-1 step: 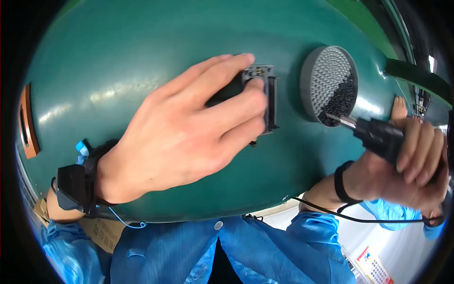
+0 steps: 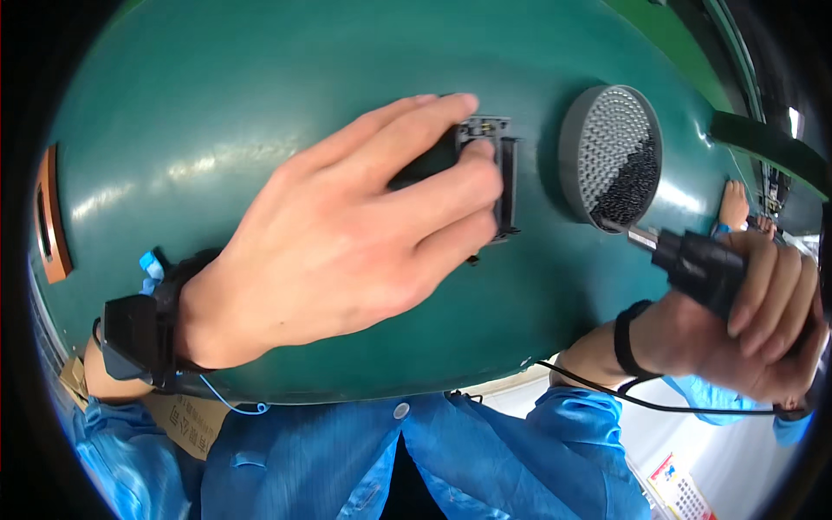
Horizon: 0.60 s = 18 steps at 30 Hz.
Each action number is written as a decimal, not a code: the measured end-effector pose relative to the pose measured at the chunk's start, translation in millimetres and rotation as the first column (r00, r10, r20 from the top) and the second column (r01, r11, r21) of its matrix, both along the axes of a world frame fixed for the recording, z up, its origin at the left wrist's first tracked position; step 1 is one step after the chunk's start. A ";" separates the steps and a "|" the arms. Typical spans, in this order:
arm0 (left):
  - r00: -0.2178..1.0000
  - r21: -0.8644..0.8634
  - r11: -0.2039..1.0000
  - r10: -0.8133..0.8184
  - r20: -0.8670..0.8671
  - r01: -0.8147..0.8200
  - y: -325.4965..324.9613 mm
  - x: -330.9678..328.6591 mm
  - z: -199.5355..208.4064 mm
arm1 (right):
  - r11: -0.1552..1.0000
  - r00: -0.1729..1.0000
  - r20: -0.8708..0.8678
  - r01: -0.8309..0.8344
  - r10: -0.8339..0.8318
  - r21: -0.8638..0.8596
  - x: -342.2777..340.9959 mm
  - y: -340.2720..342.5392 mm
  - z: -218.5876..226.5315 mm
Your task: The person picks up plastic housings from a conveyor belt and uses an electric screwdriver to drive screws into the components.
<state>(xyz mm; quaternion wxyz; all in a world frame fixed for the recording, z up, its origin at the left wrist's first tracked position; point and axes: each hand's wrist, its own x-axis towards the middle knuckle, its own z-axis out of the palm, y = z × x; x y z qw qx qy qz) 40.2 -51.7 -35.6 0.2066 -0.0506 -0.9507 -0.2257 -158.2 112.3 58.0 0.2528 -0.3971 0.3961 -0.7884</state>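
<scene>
My left hand (image 2: pixel 347 230) is closed over a small black device with an exposed circuit board (image 2: pixel 485 129), its fingers pressing it against the green table. Most of the device is hidden under that hand; a long dark edge strip (image 2: pixel 509 186) shows on its right. In my right hand (image 2: pixel 728 321) is a black power screwdriver (image 2: pixel 698 264) with a cord, gripped with its bit pointing left. The bit's tip is at the near rim of a round grey dish (image 2: pixel 572 143). Many small black screws (image 2: pixel 631 186) are heaped on the right side of the dish's dimpled bottom.
An orange-brown frame-like piece (image 2: pixel 52 214) lies at the table's far left. The screwdriver's black cord (image 2: pixel 659 403) runs below my right forearm. Another person's hand (image 2: pixel 733 204) rests at the right edge. A cardboard box (image 2: pixel 186 422) sits below the table's near edge.
My left hand and the device have shifted slightly right. The dish appears a little further right too. The screwdriver bit has moved slightly right and down, from over the screws to the rim.
</scene>
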 end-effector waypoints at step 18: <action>0.994 0.065 0.997 0.051 -0.097 -0.044 7.5 3.4 -11.4 | 1.000 0.998 -0.064 -0.012 0.013 0.022 37.3 -12.0 -26.4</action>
